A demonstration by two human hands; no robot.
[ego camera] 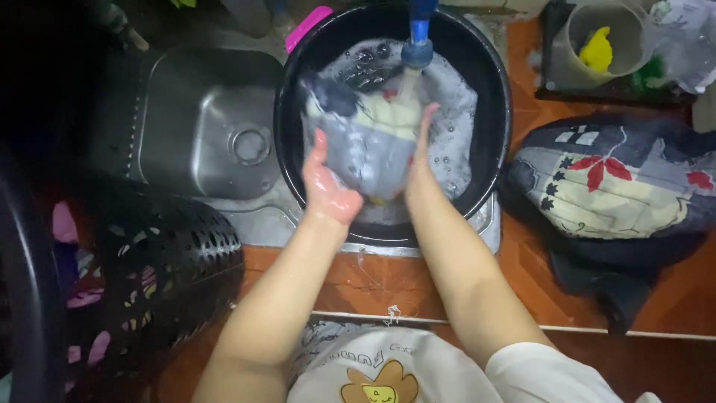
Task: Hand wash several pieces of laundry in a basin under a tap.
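- Wearing a pale top with a yellow flower-shaped print [377,384], the person stands closest to the camera, both bare forearms stretching forward and up the frame.
- Beside the left arm sits a black plastic laundry basket [168,261], its rounded wall punched with small holes; crumpled pink and purple fabric shows through them.
- Under the forearms runs a reddish-brown countertop [373,283], smooth and glossy with wet patches.
- The left hand [328,186], wet and shiny, presses flat-fingered against the left side of a soaked garment [369,149], clasping it rather than closing around it.
- The right hand [419,160] presses the opposite side, fingers straight and pointing away from the body, so the cloth is squeezed between the two palms.
- The garment is grey-blue with a cream patch, limp and bunched into a rounded lump, held just above the water inside the basin.
- The round black basin [492,89] has smooth, glossy walls and holds soapy water covered with white foam and bubbles.
- A blue tap nozzle [418,45] hangs over the basin, with a thin stream falling onto the cloth.
- Left of the basin lies a dull stainless steel sink [201,127] with a round drain.
- To the right, a folded patterned cloth [611,183] with red leaf shapes rests on the counter.
- Farthest back, a translucent plastic cup [600,45] holds something yellow.
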